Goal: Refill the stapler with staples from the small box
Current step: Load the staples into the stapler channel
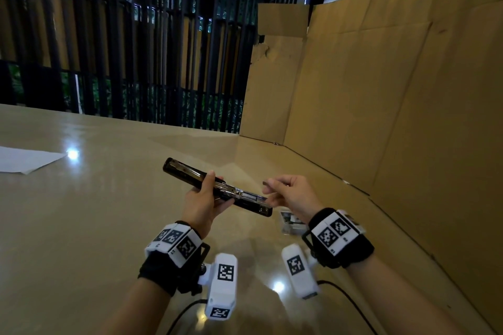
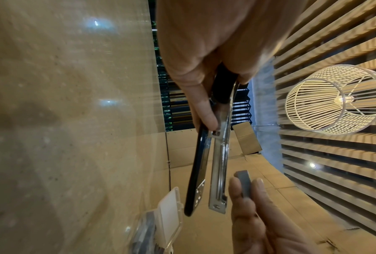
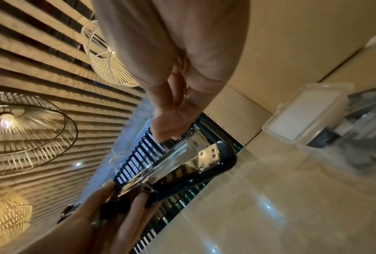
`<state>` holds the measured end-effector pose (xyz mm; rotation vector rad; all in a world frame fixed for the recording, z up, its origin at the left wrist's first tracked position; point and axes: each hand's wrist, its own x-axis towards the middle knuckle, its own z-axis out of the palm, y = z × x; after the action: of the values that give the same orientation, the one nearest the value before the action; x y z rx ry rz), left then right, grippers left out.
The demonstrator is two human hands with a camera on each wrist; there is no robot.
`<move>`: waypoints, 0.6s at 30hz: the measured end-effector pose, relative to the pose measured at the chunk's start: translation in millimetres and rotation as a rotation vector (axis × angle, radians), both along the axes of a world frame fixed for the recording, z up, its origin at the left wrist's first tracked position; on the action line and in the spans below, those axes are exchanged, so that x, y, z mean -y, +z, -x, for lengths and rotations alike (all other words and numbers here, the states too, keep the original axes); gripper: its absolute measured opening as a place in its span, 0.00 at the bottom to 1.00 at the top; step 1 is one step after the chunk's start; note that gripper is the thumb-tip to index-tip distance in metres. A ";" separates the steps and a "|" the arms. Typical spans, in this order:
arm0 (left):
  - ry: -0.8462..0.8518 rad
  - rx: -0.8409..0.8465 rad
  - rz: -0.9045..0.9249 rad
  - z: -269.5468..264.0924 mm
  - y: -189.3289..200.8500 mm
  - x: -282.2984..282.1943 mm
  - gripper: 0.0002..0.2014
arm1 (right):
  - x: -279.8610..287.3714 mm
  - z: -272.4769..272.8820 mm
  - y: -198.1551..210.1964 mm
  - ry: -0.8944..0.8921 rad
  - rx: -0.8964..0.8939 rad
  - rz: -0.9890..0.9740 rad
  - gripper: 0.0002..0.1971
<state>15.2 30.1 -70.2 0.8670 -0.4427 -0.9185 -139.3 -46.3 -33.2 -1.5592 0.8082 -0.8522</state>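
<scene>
My left hand grips a black stapler round its middle and holds it above the table. The stapler is swung open, so its metal magazine stands apart from the black base. My right hand pinches a short grey strip of staples between thumb and forefinger, right beside the magazine's front end and apart from it. The small clear box lies on the table under my right wrist with its lid flipped open. Dark staple strips show inside the box.
A glossy beige table stretches ahead. White paper lies at its far left. A tall cardboard wall closes off the right side and back corner. A black slatted fence runs behind the table. Cables trail near the front edge.
</scene>
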 end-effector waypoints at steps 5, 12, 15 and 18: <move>-0.020 -0.023 0.013 0.9 0.6 -1.2 0.14 | -6.5 -0.8 0.7 -0.016 -0.211 0.236 0.11; -0.030 -0.031 0.011 1.7 1.6 -1.1 0.14 | -12.6 -6.4 -5.3 -0.075 -0.452 0.543 0.12; -0.030 -0.016 0.002 1.9 -0.3 -1.6 0.15 | -15.1 -5.8 -2.0 -0.035 -0.581 0.623 0.15; -0.034 -0.013 0.006 2.4 -0.3 -1.7 0.15 | -14.0 -5.4 -0.8 -0.013 -0.727 0.716 0.15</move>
<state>12.8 31.8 -70.5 0.8502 -0.4500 -0.9528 -134.0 -32.3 -34.0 -2.5790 1.0817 -0.5953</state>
